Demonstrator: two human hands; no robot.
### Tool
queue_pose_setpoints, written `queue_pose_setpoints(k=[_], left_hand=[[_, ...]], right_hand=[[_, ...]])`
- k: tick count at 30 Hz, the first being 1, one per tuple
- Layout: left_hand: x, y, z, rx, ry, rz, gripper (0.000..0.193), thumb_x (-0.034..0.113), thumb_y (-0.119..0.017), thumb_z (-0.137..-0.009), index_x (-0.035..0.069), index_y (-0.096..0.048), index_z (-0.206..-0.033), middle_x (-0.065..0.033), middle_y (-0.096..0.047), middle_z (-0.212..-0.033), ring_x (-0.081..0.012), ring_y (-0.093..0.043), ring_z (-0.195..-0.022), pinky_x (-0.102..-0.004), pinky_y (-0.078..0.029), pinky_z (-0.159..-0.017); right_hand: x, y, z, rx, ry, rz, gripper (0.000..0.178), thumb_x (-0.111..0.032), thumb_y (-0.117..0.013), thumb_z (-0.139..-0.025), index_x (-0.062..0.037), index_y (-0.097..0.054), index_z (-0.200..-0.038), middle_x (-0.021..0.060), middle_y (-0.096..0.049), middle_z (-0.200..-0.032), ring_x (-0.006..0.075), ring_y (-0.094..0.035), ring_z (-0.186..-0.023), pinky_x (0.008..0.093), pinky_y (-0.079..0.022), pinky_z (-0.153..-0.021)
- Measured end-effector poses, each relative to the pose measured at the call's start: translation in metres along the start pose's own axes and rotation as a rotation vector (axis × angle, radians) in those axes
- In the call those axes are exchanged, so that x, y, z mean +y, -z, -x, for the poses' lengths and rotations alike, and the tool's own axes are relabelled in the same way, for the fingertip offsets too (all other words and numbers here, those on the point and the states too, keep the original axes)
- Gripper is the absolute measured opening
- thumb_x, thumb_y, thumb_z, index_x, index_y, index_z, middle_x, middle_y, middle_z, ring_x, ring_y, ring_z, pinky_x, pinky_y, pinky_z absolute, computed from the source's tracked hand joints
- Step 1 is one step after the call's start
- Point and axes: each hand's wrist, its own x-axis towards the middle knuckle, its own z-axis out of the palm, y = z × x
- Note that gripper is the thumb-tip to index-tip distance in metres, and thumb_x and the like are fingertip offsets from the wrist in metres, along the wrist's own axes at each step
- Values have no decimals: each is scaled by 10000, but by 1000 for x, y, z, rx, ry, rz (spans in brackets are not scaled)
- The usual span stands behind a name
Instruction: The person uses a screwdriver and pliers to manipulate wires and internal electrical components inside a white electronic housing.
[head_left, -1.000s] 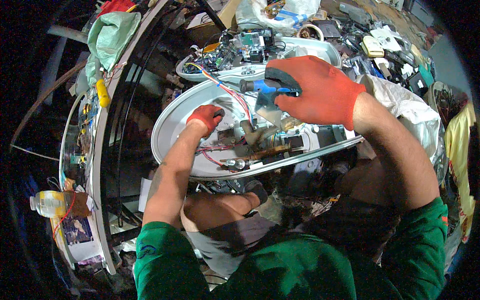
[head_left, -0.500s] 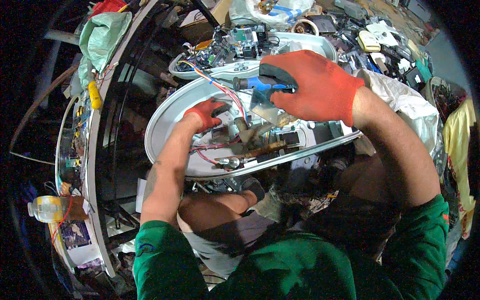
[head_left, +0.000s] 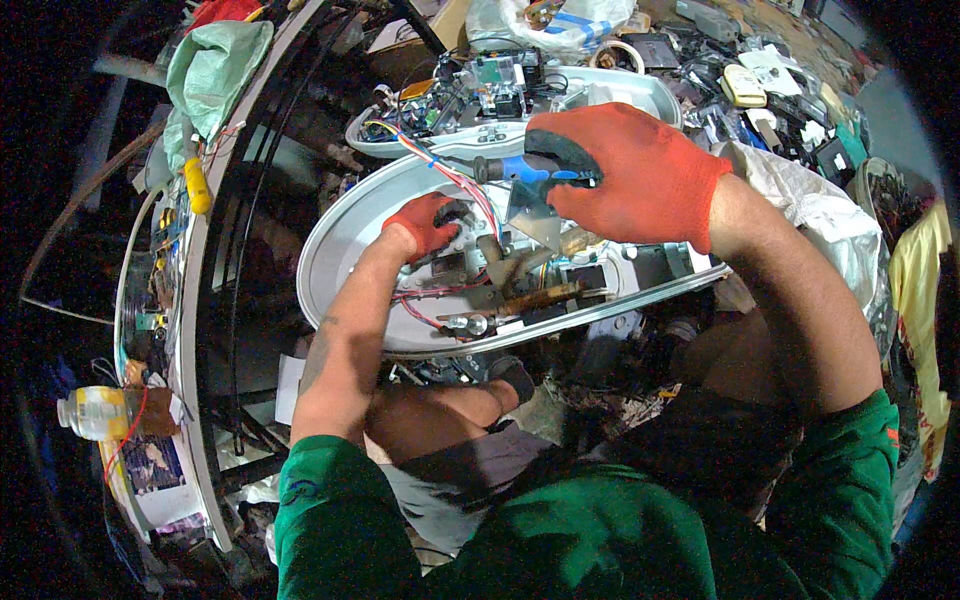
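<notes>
My right hand (head_left: 635, 175), in a red-orange glove with dark fingers, is closed round a tool with a blue-and-black handle (head_left: 520, 168). Below that handle shows a flat, greyish, see-through-looking plate (head_left: 538, 222); whether it belongs to the tool I cannot tell. My left hand (head_left: 425, 222), gloved alike, reaches inside a long oval light-grey casing (head_left: 335, 245). Its fingers curl on parts on the casing's floor, and what they grip is hidden. A bundle of coloured wires (head_left: 460, 180) runs between the hands. Near the casing's front edge lie a brownish rod-like tool (head_left: 540, 298) and a shiny round part (head_left: 470, 325).
Behind the casing lies a second grey shell (head_left: 650, 95) with circuit boards (head_left: 500, 80). Piled electronic scrap (head_left: 740, 125) and a white sack (head_left: 800, 200) stand right. A dark frame (head_left: 235, 250) runs along the left, near a yellow-handled tool (head_left: 197, 187) and plastic bottle (head_left: 95, 413).
The casing and both hands appear slightly further right in the view, as does the background. My left fingers curl in a little more. My right hand keeps its hold on the tool.
</notes>
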Motion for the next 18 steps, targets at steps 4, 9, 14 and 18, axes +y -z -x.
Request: queue_pose_setpoints(k=[4,9,14,18], left_hand=[[1,-11,-3,18,14,-99,584,423,-661,-830,186,-505,-1340,-170,-411,-1424,-351,-441,-1279,-394,-364,-1081],[-15,-18,-12,-95,-55,-23,468,435,-628,-851,214,-594,-1262,-170,-355,-1466,-345,-413,-1308,-394,-346,-1096],[-8,-25,-14,28,-72,-61,424,414,-634,-852,193,-624,-1213,-139,-425,-1402,-339,-473,-1241,-401,-393,-1048],[-9,-21,-15,-37,-12,-40,395,411,-591,-870,194,-627,-1198,-117,-464,-1374,-321,-461,-1254,-402,-374,-1058]], right_hand=[[1,1,0,-8,17,4,223,-226,-540,-803,-46,-578,-929,221,-641,-878,423,-614,-869,487,-477,-760],[1,0,-2,-5,42,-3,217,-224,-535,-807,-42,-574,-917,221,-640,-878,426,-611,-867,486,-477,-755],[0,0,1,-17,-9,10,230,-229,-531,-808,-42,-577,-933,225,-638,-893,424,-606,-893,485,-473,-775],[-1,3,0,-32,-6,-29,242,-227,-527,-798,-42,-579,-945,222,-639,-892,419,-609,-896,483,-472,-783]])
